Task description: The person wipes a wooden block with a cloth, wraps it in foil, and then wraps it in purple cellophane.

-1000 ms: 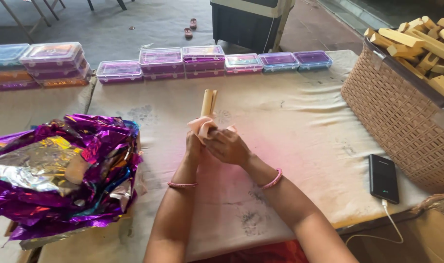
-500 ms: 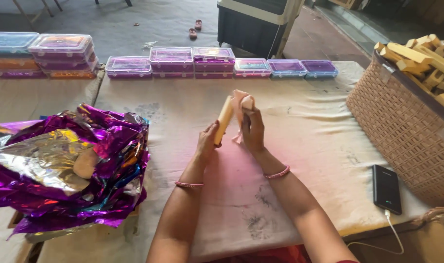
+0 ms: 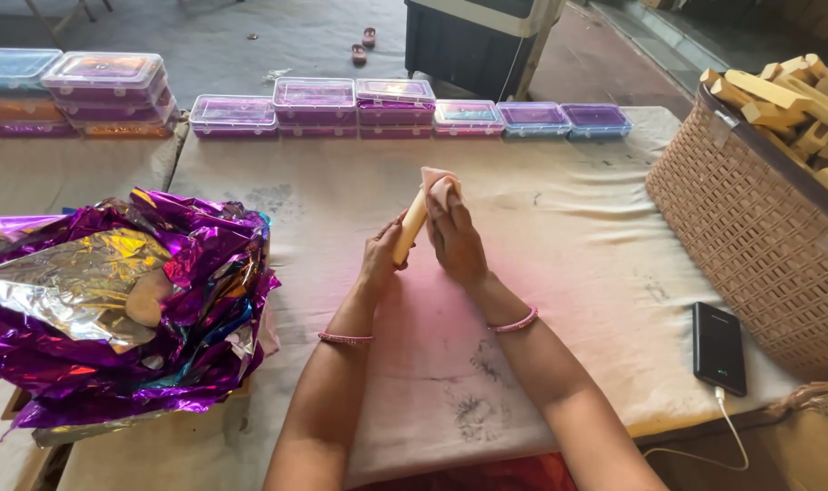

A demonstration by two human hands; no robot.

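My left hand (image 3: 381, 253) grips the lower end of a pale wooden stick (image 3: 410, 226), which stands tilted above the middle of the cloth-covered table (image 3: 568, 236). My right hand (image 3: 454, 238) presses a small pink cloth (image 3: 438, 185) against the stick's upper end. Both wrists wear thin pink bangles.
A heap of purple and silver foil (image 3: 123, 309) lies at the left. Clear plastic boxes (image 3: 396, 102) line the table's far edge. A woven basket (image 3: 759, 236) full of wooden pieces (image 3: 796, 86) stands at the right, with a black power bank (image 3: 718, 347) and white cable beside it.
The stick and both hands rose from low near the table; the right hand slid the pink cloth from the stick's lower part up to its top end.
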